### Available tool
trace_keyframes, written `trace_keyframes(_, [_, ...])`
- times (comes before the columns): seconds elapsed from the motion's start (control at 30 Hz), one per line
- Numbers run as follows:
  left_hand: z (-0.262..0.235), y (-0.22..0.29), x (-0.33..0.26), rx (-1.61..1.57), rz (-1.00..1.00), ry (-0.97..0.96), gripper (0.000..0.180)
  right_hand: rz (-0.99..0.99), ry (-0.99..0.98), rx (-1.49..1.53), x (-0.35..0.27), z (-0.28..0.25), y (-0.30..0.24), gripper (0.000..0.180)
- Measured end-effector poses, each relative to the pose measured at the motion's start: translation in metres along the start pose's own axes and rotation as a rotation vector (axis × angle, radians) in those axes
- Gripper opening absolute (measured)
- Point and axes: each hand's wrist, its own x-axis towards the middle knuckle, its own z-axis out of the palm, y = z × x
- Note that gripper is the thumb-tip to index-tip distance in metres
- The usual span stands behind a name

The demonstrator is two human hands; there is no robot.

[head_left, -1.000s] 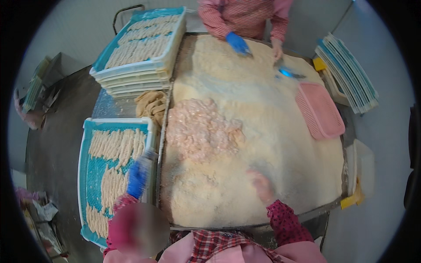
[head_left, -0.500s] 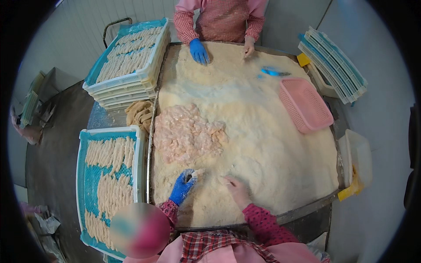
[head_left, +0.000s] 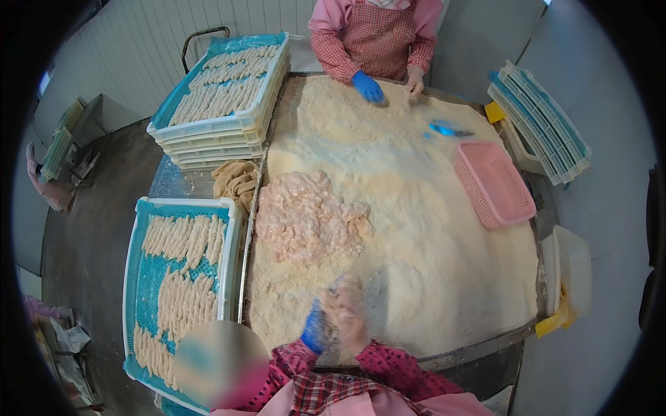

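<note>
My left hand [head_left: 316, 328], in a blue glove, and my right hand [head_left: 348, 309], in a thin clear glove, are together above the near part of the pale crumb coating [head_left: 416, 277]. Both are smeared by motion, so their fingers and anything between them cannot be made out. Just beyond them, a wet heap of pink raw meat pieces [head_left: 305, 218] lies on the crumbs. At my left stands a white tray [head_left: 227, 277] lined with blue mesh, where coated meat strips [head_left: 186, 301] lie in rows.
Stacked trays [head_left: 208, 132] of strips stand at the far left, near a crumpled tan cloth [head_left: 234, 182]. A pink basket [head_left: 494, 186] rests on the crumbs at right. Blue-and-white trays [head_left: 541, 121] and a clear bin [head_left: 572, 270] flank the right edge. A co-worker [head_left: 378, 41] works opposite.
My hands have come together, the left moving right and nearer me, the right moving left. The pale piece seen at my left fingers is no longer distinguishable. The co-worker's hands have drawn closer together.
</note>
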Motion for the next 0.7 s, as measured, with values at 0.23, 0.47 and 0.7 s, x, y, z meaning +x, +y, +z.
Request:
trace_keyframes(0.23, [0.046,0.048,-0.008,-0.195,-0.442,0.232,0.055,-0.036,-0.034,-0.358,0.005,0.003,0.025,0.046])
trace_keyframes(0.47, [0.006,-0.005,0.000,-0.023,-0.082,0.136,0.054,0.130,-0.012,-0.343,0.007,-0.002,0.042,0.056])
trace_keyframes(0.7, [-0.068,0.001,0.024,-0.689,-0.040,0.165,0.053,0.193,0.115,0.007,0.050,-0.004,0.096,0.047])
